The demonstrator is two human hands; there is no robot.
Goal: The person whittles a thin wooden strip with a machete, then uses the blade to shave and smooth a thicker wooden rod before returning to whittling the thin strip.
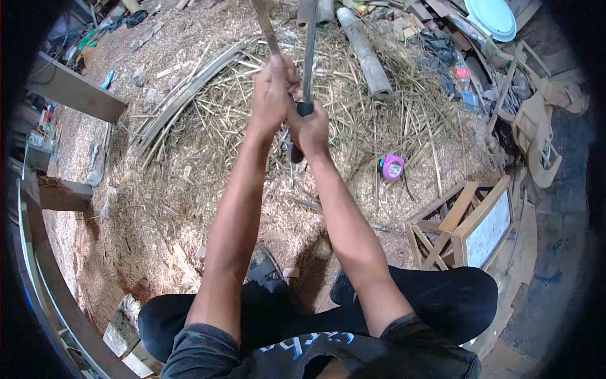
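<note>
Near the top centre, my left hand (271, 95) is closed around a thin bamboo strip (264, 25) that points up and away from me. Just right of it, touching or almost touching, my right hand (310, 129) is wrapped round the dark handle of a long knife (310, 57). The blade stands away from me, roughly alongside the strip. The end of the handle shows below my right hand. Beneath both hands lie loose bamboo shavings (347, 120) on the ground.
A pink tape measure (392, 168) lies right of my right forearm. Beyond it are a wooden frame (467, 221) and a bamboo pole (365, 54). Curved bamboo strips (183, 88) lie left. Wooden boards (79, 88) jut in at far left. A pale blue lid (491, 18) sits top right.
</note>
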